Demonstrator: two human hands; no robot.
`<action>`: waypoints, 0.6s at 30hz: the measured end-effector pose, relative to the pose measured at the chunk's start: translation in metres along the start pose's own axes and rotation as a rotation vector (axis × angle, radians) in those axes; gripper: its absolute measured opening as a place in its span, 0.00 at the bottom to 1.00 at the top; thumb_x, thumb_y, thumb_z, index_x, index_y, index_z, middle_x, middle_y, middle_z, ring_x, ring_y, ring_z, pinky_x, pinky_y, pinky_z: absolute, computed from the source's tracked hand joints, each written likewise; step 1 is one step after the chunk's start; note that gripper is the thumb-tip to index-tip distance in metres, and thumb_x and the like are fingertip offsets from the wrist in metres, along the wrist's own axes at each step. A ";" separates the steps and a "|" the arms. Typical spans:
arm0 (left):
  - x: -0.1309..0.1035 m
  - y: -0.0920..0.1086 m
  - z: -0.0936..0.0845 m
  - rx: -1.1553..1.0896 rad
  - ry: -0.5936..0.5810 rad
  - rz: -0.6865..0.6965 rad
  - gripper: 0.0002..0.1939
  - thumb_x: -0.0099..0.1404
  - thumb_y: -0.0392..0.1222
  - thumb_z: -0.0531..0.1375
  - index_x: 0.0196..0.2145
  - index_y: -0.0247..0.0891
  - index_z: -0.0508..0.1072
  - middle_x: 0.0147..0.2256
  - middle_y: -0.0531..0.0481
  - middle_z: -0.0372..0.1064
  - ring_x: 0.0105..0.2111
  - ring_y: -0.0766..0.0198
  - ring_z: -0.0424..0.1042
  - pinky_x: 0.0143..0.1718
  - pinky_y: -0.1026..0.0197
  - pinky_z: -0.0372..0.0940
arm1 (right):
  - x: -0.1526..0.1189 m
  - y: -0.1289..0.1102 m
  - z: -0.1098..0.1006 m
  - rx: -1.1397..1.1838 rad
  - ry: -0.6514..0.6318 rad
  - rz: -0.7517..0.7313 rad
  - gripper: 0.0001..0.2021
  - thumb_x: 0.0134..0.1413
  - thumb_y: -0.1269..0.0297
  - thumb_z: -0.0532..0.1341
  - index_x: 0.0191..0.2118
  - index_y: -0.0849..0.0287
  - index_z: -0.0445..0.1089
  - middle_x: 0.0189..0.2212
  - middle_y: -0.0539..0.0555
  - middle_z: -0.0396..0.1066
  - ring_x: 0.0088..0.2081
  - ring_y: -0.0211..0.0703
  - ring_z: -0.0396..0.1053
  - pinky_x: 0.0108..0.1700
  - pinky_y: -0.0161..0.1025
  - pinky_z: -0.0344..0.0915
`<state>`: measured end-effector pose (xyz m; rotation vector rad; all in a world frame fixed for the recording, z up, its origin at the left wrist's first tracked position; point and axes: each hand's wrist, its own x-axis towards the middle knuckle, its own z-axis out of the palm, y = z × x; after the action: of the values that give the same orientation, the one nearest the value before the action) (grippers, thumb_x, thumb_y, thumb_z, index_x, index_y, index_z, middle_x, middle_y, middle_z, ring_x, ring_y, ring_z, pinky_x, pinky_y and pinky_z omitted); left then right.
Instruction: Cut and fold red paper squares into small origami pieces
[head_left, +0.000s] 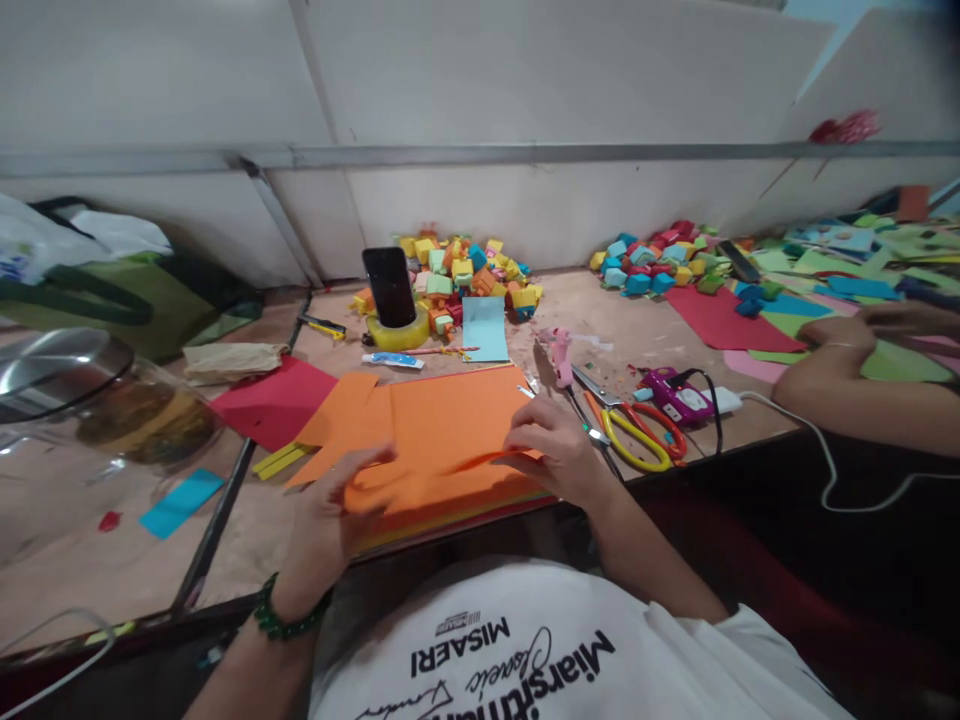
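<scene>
Worktop point(564, 298) is holding heaped folded paper pieces point(461, 268), apparently done, while orange sheets point(442, 415) are lying unfolded, left hand point(330, 510) spreading fingers, right hand point(564, 455) pinching orange strip point(487, 461).

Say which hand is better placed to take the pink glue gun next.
Probably the right hand: it is close to the pink glue gun, while the left hand is across the orange paper. Both hands are at that paper, so the right may need freeing first.

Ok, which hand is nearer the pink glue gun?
Right. The right hand is just this side of the glue gun, at the right edge of the orange paper; the left hand is farther, at its left.
</scene>
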<state>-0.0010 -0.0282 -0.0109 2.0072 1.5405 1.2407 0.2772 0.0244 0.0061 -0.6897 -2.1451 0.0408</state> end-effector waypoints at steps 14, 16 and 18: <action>-0.011 -0.009 0.008 0.629 -0.188 0.611 0.16 0.62 0.27 0.54 0.42 0.40 0.75 0.42 0.44 0.76 0.46 0.52 0.72 0.49 0.47 0.64 | -0.031 -0.008 0.028 -0.113 -0.106 -0.085 0.12 0.56 0.81 0.54 0.34 0.59 0.71 0.35 0.55 0.75 0.39 0.44 0.66 0.41 0.40 0.67; -0.008 -0.006 0.008 0.609 -0.336 0.586 0.17 0.60 0.25 0.52 0.40 0.38 0.75 0.40 0.43 0.76 0.43 0.54 0.73 0.46 0.51 0.67 | -0.039 -0.005 0.034 -0.058 -0.230 -0.002 0.12 0.53 0.83 0.54 0.33 0.61 0.71 0.33 0.55 0.75 0.36 0.43 0.66 0.37 0.39 0.66; -0.005 -0.003 0.004 0.569 -0.462 0.533 0.20 0.58 0.25 0.51 0.43 0.37 0.75 0.40 0.43 0.76 0.41 0.56 0.73 0.44 0.54 0.69 | -0.043 -0.007 0.034 0.005 -0.315 0.090 0.12 0.50 0.84 0.56 0.35 0.62 0.71 0.35 0.56 0.75 0.37 0.44 0.65 0.36 0.39 0.66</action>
<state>0.0005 -0.0303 -0.0174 2.9409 1.2491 0.4097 0.2695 0.0048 -0.0450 -0.8210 -2.4105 0.2153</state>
